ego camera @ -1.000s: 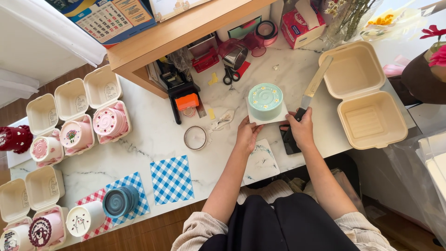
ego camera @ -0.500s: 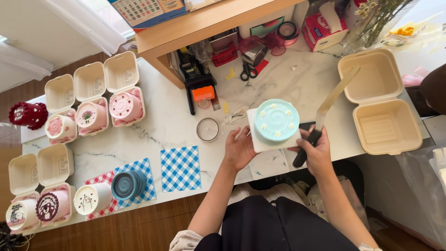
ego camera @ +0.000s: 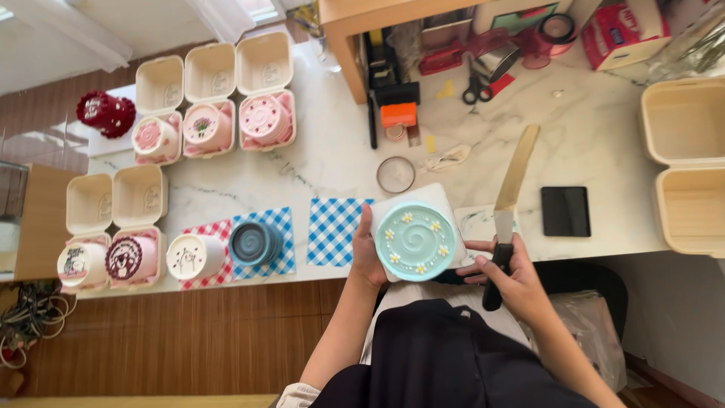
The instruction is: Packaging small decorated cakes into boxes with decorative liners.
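Observation:
A small round mint-green cake (ego camera: pixel 416 240) with white flowers and a swirl sits on a white square board (ego camera: pixel 423 198) at the counter's near edge. My left hand (ego camera: pixel 365 253) grips the board's left side. My right hand (ego camera: pixel 507 272) steadies the right side with its fingertips while holding a long knife (ego camera: pixel 510 196) by its black handle, the blade pointing away over the counter.
An open beige clamshell box (ego camera: pixel 689 162) lies at the right, a black square (ego camera: pixel 566 211) beside the knife. Blue checked papers (ego camera: pixel 332 230) and several small cakes in boxes (ego camera: pixel 215 125) fill the left. A wooden shelf (ego camera: pixel 355 23), scissors (ego camera: pixel 477 87) and a round lid (ego camera: pixel 396 174) lie behind.
The cake on its board has come off the middle of the counter toward me and to the left, carried between both hands, with the knife still in my right hand.

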